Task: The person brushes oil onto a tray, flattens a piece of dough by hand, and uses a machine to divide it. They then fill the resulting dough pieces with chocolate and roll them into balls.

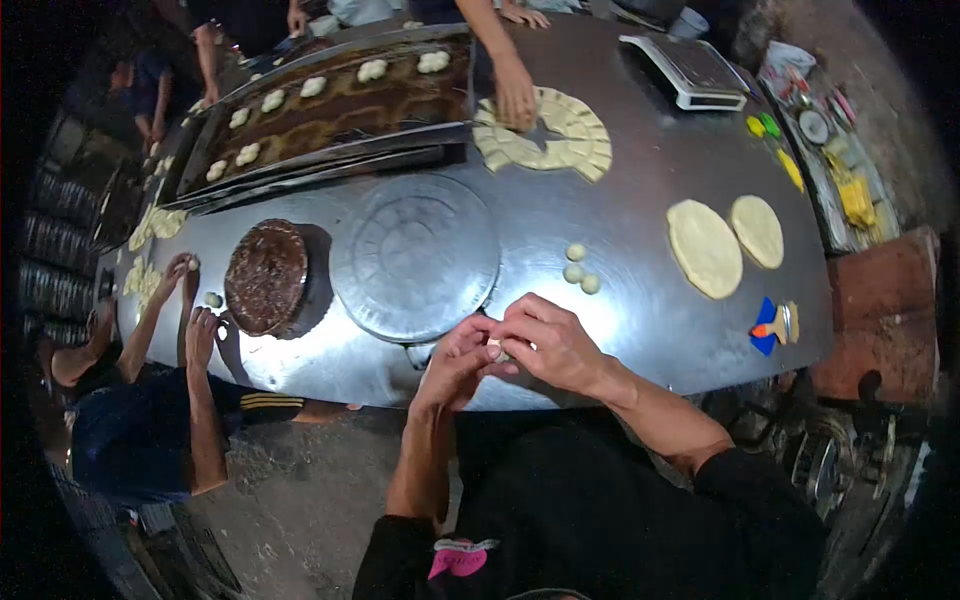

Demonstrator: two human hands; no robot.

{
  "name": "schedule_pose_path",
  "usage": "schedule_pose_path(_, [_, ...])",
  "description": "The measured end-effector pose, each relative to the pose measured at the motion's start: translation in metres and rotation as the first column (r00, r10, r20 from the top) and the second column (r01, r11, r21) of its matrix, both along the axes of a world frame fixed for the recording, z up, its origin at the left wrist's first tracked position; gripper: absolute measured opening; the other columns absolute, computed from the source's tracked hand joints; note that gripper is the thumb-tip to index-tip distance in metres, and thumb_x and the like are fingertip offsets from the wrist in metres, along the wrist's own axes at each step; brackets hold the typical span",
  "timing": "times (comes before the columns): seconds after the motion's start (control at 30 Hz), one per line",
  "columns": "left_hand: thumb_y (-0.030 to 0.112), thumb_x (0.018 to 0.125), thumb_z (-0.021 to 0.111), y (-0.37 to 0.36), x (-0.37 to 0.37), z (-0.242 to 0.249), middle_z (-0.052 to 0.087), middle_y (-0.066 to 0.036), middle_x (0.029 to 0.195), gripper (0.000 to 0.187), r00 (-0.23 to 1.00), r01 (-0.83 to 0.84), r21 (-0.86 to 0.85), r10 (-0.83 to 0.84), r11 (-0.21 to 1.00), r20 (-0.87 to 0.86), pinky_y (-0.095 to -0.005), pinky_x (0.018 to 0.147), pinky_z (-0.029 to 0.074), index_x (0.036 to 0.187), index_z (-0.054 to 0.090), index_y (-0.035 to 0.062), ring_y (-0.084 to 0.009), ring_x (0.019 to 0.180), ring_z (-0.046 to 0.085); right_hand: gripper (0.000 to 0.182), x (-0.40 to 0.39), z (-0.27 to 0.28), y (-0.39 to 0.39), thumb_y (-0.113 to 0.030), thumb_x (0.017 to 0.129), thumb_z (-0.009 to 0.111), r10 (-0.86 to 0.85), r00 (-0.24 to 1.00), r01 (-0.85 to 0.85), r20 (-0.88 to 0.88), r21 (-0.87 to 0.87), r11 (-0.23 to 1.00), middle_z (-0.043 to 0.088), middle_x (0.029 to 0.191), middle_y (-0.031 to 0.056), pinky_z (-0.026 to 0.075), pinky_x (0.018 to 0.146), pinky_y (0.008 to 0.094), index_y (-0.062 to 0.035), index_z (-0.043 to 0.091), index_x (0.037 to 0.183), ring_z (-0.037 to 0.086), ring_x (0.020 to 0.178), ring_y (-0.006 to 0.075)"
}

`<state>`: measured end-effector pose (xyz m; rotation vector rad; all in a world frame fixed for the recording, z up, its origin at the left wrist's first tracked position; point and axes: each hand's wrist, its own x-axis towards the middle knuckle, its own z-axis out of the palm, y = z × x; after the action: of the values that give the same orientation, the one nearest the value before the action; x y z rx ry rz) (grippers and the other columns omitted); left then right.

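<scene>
Close to the table's near edge, my left hand [460, 362] and my right hand [548, 343] meet with fingers closed around a small pale piece of dough [496, 347]. Fingers cover most of it. Just beyond them lie three dough balls: one ball [575, 251] stands a little apart, and two more [582, 278] touch or nearly touch. A large round metal lid or pan [415, 255] lies flat beyond my left hand. Farther left is a round mass of dark brown filling [266, 277].
Two flat dough ovals [705, 250], a blue scraper [764, 328] and a brush [785, 323] lie right. Across the table, a co-worker's hand [515, 95] touches a ring of cut dough [575, 140]. A baking tray [330, 165] bears dough clusters; a scale [690, 72] stands back right. Co-workers stand left.
</scene>
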<state>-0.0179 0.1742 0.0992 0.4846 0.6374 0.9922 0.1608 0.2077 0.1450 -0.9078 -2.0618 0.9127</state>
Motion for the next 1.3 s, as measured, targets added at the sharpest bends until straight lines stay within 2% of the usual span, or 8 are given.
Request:
schedule_pose_path(0.23, [0.001,0.085,0.064,0.0,0.081,-0.048,0.061,-0.008,0.101,0.026,0.998,0.022,-0.075,-0.027,0.997,-0.061,-0.0275,0.079,0.049,0.109,0.054,0.0019,-0.0145,0.092,0.059,0.014,0.061,-0.043,-0.043,0.0,0.076,0.065,-0.384,0.922,0.362,0.057,0.229,0.903,0.059,0.088,0.01,0.051,0.065,0.0356,-0.0028,0.06,0.089,0.061,0.076,0.027])
schedule_pose_path(0.43, [0.016,0.094,0.057,-0.015,0.125,-0.073,0.038,-0.02,0.141,0.053,0.889,0.236,-0.109,-0.26,0.966,-0.377,-0.0401,0.098,0.047,0.138,0.036,-0.0029,-0.0263,0.124,0.047,0.026,0.136,-0.121,-0.05,0.0,0.08,0.061,-0.634,0.723,0.581,0.275,0.254,0.773,0.06,0.091,0.0134,0.051,0.069,0.0395,-0.0037,0.059,0.106,0.059,0.082,0.0317])
schedule_pose_path(0.63, [0.025,0.093,0.057,-0.044,0.053,-0.076,0.057,-0.015,0.12,0.046,0.807,0.226,-0.091,-0.239,0.97,-0.54,-0.0369,0.092,0.049,0.128,0.05,-0.0038,-0.0229,0.109,0.057,0.022,0.156,-0.116,-0.098,0.001,0.078,0.059,-0.626,0.644,0.459,0.439,0.433,0.776,0.062,0.097,0.0121,0.047,0.083,0.0454,-0.0056,0.064,0.099,0.06,0.088,0.0307])
schedule_pose_path(0.7, [0.024,0.092,0.057,-0.049,0.038,-0.075,0.061,-0.011,0.113,0.042,0.723,0.17,-0.13,-0.214,0.977,-0.657,-0.0356,0.088,0.049,0.124,0.053,-0.0038,-0.0215,0.102,0.06,0.014,0.153,-0.102,-0.078,-0.002,0.076,0.062,-0.482,0.696,0.607,0.532,-0.077,0.791,0.063,0.09,0.0109,0.044,0.083,0.0461,-0.0065,0.066,0.088,0.06,0.087,0.0301])
schedule_pose_path(0.93, [0.021,0.092,0.058,-0.05,0.027,-0.056,0.059,-0.013,0.122,0.043,0.714,0.071,-0.136,-0.146,0.988,-0.685,-0.0347,0.091,0.048,0.126,0.051,-0.0036,-0.0227,0.109,0.059,0.009,0.195,-0.167,-0.066,-0.003,0.08,0.061,-0.426,0.877,0.353,0.223,0.302,0.885,0.061,0.089,0.009,0.044,0.082,0.0387,-0.0053,0.065,0.087,0.058,0.089,0.027])
schedule_pose_path(1.1, [0.02,0.092,0.058,-0.043,0.035,-0.062,0.058,-0.014,0.124,0.043,0.726,0.102,-0.135,-0.167,0.986,-0.667,-0.036,0.094,0.046,0.126,0.051,-0.0037,-0.0232,0.112,0.057,0.005,0.154,-0.177,0.004,-0.005,0.08,0.061,-0.702,0.711,0.674,0.032,0.254,0.694,0.057,0.085,0.0128,0.042,0.074,0.0418,-0.0039,0.06,0.085,0.053,0.084,0.0319])
schedule_pose_path(1.2, [0.018,0.092,0.059,-0.029,0.04,-0.054,0.059,-0.012,0.123,0.04,0.65,0.296,-0.114,-0.288,0.948,-0.703,-0.035,0.092,0.047,0.126,0.052,-0.0023,-0.0225,0.11,0.059,0.006,0.153,-0.172,-0.049,0.001,0.081,0.057,-0.451,0.884,0.425,0.121,0.192,0.885,0.058,0.085,0.0133,0.043,0.074,0.043,-0.0034,0.06,0.085,0.055,0.082,0.0316])
schedule_pose_path(1.3, [0.019,0.092,0.059,-0.022,0.026,-0.057,0.059,-0.012,0.121,0.04,0.661,0.253,-0.11,-0.255,0.961,-0.706,-0.0344,0.092,0.047,0.126,0.052,-0.0013,-0.0225,0.109,0.059,0.002,0.205,-0.169,-0.054,-0.003,0.08,0.058,-0.587,0.781,0.542,0.211,0.235,0.807,0.058,0.081,0.0129,0.042,0.073,0.0425,-0.0049,0.059,0.08,0.055,0.083,0.031])
